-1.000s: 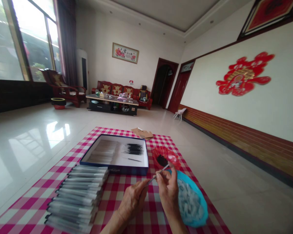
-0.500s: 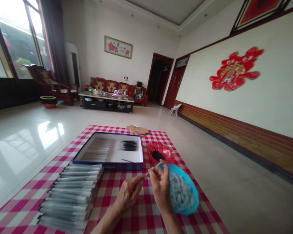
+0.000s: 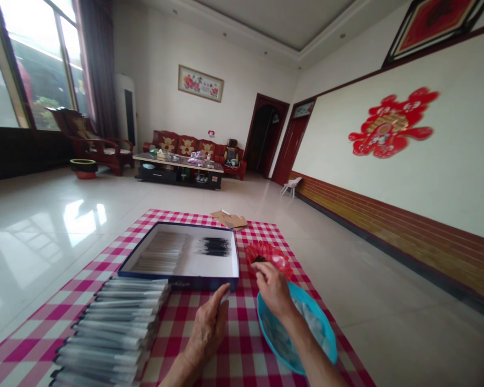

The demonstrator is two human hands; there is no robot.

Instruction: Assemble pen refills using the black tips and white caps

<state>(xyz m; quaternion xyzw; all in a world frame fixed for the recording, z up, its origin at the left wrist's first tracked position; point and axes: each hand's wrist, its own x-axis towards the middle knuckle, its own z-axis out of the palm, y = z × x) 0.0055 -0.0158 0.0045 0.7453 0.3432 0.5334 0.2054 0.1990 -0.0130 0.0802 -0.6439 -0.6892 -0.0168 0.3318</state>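
Note:
My left hand (image 3: 208,322) is closed around a pale, translucent pen barrel (image 3: 225,295), whose end shows between thumb and forefinger; the rest is hidden by the hand. Over a red, petal-edged dish (image 3: 280,259) reaches my right hand (image 3: 273,287), fingertips drawn together at its dark small parts (image 3: 260,258). Whether anything is pinched there is hidden. Beneath the right forearm stands a blue bowl (image 3: 262,328) with whitish translucent pieces (image 3: 315,325). Left of my left hand lies a stack of grey-white pens (image 3: 108,328) with dark tips.
A shallow blue-rimmed box (image 3: 191,269) holds clear thin tubes (image 3: 159,252) and a bunch of black sticks (image 3: 216,246). Torn cardboard (image 3: 229,219) lies at the far edge of the checked tablecloth (image 3: 177,317). A coffee table (image 3: 177,164) and sofa stand across the room.
My hands have come apart. The right one has left the pen and moved over the red dish, its forearm now across the blue bowl. The dark stick in the box no longer shows.

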